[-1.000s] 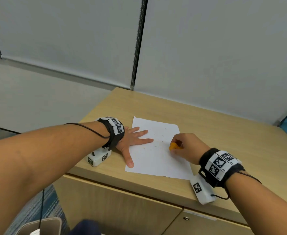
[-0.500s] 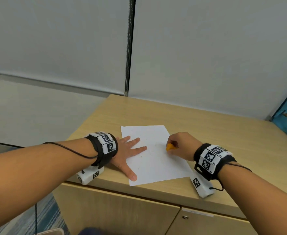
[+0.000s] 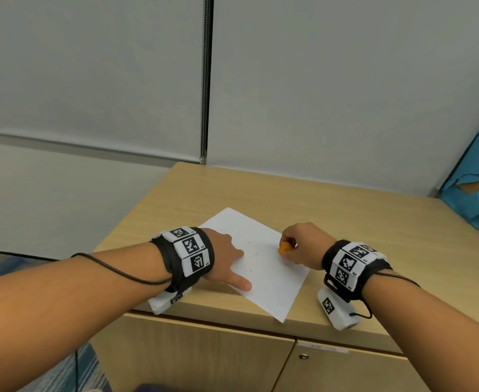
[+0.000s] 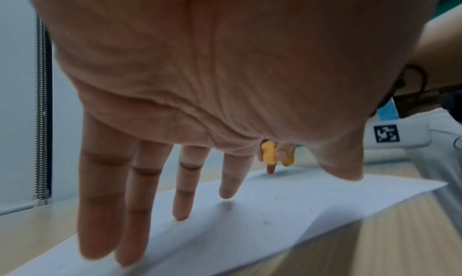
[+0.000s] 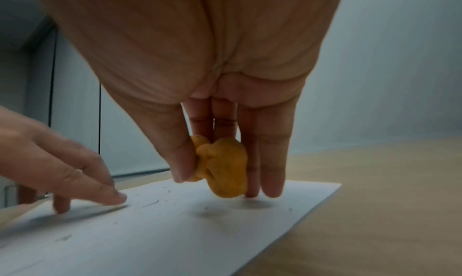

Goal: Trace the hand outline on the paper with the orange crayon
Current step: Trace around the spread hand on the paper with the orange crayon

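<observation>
Change: the paper [image 3: 256,263] is now seen turned at an angle on the table [image 3: 345,219], one corner pointing to the front edge; half a second ago its edges were nearly square to that edge.
Left hand [image 3: 225,258]: moved with the sheet, fingers straight and spread; in the left wrist view the fingertips [image 4: 226,193] are seen just above the paper, with a shadow under them.
Right hand [image 3: 303,244]: the crayon [image 3: 284,248] is pinched between thumb and fingers, as before.
Meaning for the task: no orange line is seen, only faint specks; the tracing is judged not yet begun, the sheet being set in place first.
Right wrist view only: the crayon [image 5: 222,171] is shown as a lumpy, rounded piece, its tip just above the paper [image 5: 175,230], and two fingers reach down beside it.
Head view only: the hands are seen well apart, the crayon near the sheet's right edge.
</observation>
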`<state>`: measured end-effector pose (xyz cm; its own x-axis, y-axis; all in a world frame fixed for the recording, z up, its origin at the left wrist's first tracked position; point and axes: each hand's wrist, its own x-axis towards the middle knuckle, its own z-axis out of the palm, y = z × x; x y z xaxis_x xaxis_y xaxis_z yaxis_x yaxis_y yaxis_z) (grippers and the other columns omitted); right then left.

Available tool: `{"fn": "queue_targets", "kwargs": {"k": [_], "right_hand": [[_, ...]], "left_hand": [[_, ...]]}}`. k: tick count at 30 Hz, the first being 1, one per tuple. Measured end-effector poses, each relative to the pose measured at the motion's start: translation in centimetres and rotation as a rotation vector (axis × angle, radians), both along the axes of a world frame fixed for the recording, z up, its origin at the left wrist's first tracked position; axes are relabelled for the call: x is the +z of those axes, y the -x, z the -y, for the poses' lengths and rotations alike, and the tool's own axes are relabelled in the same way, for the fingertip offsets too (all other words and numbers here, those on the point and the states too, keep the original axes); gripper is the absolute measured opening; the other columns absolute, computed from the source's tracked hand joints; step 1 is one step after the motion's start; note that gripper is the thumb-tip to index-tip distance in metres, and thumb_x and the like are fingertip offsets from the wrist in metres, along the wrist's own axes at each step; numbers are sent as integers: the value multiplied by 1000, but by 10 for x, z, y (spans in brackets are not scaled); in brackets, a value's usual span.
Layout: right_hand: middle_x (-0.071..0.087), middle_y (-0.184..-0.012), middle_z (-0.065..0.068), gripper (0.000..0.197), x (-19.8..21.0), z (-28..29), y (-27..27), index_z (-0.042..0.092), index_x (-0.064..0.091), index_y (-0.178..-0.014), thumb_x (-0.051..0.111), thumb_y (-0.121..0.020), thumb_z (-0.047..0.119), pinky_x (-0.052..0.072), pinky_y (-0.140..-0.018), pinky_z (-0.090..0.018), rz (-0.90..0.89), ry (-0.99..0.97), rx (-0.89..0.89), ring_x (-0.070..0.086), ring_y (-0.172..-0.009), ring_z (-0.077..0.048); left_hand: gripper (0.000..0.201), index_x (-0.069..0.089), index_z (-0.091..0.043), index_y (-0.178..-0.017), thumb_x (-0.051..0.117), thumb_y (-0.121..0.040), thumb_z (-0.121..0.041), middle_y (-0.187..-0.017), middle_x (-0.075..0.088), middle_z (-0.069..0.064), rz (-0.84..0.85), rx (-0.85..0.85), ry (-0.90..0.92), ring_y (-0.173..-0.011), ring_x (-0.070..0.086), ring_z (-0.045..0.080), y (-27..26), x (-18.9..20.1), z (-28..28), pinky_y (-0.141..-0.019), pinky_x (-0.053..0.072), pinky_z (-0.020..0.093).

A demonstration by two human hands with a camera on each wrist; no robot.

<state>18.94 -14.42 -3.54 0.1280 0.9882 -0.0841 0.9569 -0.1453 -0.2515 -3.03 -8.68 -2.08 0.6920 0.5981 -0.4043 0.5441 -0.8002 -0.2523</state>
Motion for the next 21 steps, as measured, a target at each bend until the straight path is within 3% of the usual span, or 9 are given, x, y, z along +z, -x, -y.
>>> {"fn": "queue_targets", "kwargs": {"k": [4,7,10,14,21], "right_hand": [[71,-88,-1,7,1,0,1,14,71,-89,68,-88,20,53,-70,-29,49,49,-20,61,-77,-18],[69,-85,1,5,2,0,0,18,69,-85,68,-88,22,50,-66,-27,96,69,-6,62,-77,-18],[67,-86,5,6,2,0,0,21,69,-86,70,-88,27,48,-65,-24,133,93,19,61,-79,-16],[67,-90,5,6,-2,0,5,24,64,-84,67,-89,28,52,-72,-28,212,98,58,65,-86,-19],[70,-99,0,5,0,0,9,22,66,-91,61,-90,24,53,-76,-30,269,113,77,66,-93,-22]], "left_hand": [[99,10,-31,-157,29,-79,-89,-162,20,3,84,-153,-22,-137,38,32,-6,2,18,-106,39,47],[98,-3,-29,-158,34,-84,-82,-166,-11,-4,110,-373,137,-152,0,26,-10,-15,41,-120,11,54],[98,-16,-31,-155,35,-87,-80,-161,-27,-7,64,-498,250,-149,-20,21,-9,-36,57,-119,-8,56],[98,-23,-35,-152,34,-86,-80,-158,-33,-12,49,-473,256,-147,-27,18,-2,-48,44,-117,-14,56],[99,-21,-31,-153,28,-85,-83,-158,-34,-8,82,-268,202,-147,-27,17,2,-40,4,-119,-5,56]]}}
